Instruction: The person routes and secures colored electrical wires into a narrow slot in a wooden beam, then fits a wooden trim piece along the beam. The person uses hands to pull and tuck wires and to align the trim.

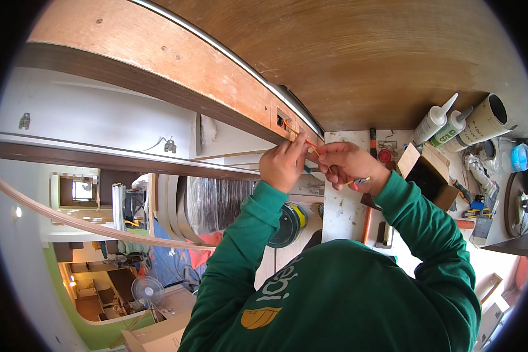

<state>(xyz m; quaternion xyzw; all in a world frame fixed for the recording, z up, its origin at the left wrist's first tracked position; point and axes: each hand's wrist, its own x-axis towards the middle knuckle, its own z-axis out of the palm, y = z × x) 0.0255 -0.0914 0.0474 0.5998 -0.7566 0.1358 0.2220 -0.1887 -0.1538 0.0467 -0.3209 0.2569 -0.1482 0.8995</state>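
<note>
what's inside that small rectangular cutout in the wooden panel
Thin orange and yellow wires come out of the cutout to both hands, left hand and right hand. The dark interior hides what they connect to.

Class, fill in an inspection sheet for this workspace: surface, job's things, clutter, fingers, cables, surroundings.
Surface: brown wooden panel with a small cutout in its pale edge strip.
Job's things: thin orange and yellow wires run from the cutout to both hands.
Clutter: sealant tubes, open cardboard box, hand tools and a tape roll on the bench.
Fingers: left hand and right hand both pinch the wires; right hand also holds a small tool, kind unclear.
Cables: only those wires.
Surroundings: standing fan, green wall, stacked boards.
</note>
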